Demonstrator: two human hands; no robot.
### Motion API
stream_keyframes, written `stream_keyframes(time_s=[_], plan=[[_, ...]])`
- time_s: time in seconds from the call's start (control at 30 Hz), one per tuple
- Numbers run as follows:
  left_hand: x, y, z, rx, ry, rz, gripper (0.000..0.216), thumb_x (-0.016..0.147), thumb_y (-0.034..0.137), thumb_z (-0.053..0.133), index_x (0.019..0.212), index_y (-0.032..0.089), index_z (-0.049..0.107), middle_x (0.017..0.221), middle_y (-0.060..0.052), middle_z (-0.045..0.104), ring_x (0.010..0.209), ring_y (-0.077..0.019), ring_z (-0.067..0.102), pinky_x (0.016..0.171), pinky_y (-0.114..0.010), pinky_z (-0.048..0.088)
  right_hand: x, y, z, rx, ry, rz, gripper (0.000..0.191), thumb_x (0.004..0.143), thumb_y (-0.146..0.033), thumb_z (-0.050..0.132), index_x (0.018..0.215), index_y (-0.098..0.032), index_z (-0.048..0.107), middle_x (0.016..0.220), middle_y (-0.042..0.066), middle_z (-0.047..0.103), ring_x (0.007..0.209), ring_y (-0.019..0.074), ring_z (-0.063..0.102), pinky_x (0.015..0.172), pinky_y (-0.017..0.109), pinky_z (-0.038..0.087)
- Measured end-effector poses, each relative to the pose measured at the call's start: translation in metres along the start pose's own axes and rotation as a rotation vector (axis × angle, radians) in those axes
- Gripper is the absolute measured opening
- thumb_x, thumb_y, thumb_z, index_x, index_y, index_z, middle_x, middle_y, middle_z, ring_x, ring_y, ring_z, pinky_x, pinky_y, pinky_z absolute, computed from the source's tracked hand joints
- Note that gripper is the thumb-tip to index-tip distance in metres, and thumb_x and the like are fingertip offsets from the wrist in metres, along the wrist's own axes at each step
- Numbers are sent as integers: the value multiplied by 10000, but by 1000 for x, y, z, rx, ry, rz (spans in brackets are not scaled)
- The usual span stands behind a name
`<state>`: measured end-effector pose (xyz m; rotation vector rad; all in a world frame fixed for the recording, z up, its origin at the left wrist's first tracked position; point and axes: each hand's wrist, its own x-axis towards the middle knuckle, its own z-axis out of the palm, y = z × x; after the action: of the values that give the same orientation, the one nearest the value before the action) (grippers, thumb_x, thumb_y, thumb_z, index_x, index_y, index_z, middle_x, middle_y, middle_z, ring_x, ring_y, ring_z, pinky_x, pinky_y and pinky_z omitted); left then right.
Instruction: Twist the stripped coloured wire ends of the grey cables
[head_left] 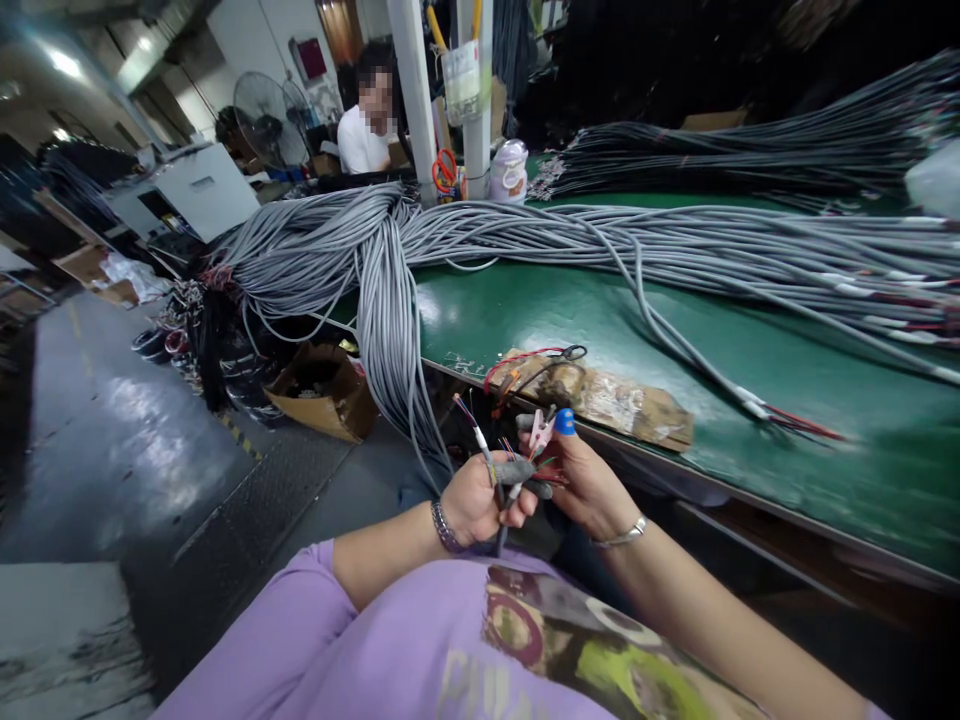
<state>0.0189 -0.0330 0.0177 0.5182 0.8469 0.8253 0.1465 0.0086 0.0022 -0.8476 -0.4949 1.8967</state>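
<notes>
My left hand is closed around a grey cable whose thin coloured wires fan out at the stripped end. A grey wrap covers the thumb, which points toward my right hand. Close beside it, my right hand has its fingers bent in, with a blue cover on the thumb. Between that thumb and a grey-wrapped finger sits a small pink clip-like tool. Red and green wires show between the two hands; which hand bears on them is partly hidden.
A large bundle of grey cables lies across the green table and hangs over its edge. A taped cardboard strip rests at the front edge. Black cables lie behind. A cardboard box stands on the floor. One person sits beyond.
</notes>
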Motion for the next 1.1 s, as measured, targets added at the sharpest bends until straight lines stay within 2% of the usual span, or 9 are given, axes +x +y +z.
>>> stream_keyframes(time_s=[0.3,0.4,0.57,0.8,0.93,1.1], plan=[[2,-5,0,69,52,5,407,544,471,738,708,138,569,453,-11,577,300,-86,454,301,-188,195,-2,0,2,62,1,27,431,646,-591,757,728,-173,692,610,11,654,517,125,572,485,230,483],[0,-5,0,82,62,36,415,553,494,731,693,142,560,458,-13,580,303,-85,457,303,-187,200,-5,-1,-1,52,-51,42,458,667,-637,711,753,-188,683,635,15,648,533,135,564,499,243,483],[-7,-8,2,147,75,70,454,572,537,735,707,141,559,478,-17,590,315,-96,480,300,-190,221,-9,-5,-9,-3,-132,59,479,776,-667,570,788,-199,672,719,34,653,548,137,560,533,261,490],[-10,-19,9,194,150,258,508,608,618,712,655,142,544,505,-10,602,341,-85,515,314,-179,238,-10,-11,-8,26,-118,61,272,772,-474,691,822,-207,683,675,1,651,563,125,564,553,250,482],[-5,-21,12,183,191,294,485,626,592,716,686,141,547,519,-6,606,350,-82,517,327,-180,230,-11,-9,-5,61,-137,59,335,784,-536,656,808,-203,663,677,5,662,521,134,574,503,261,477],[-1,-20,16,172,221,288,483,629,588,712,716,145,542,523,-5,605,356,-85,519,336,-184,221,-11,-4,-3,-30,-300,153,452,771,-674,565,780,-226,623,517,-28,599,347,159,528,411,315,467]])
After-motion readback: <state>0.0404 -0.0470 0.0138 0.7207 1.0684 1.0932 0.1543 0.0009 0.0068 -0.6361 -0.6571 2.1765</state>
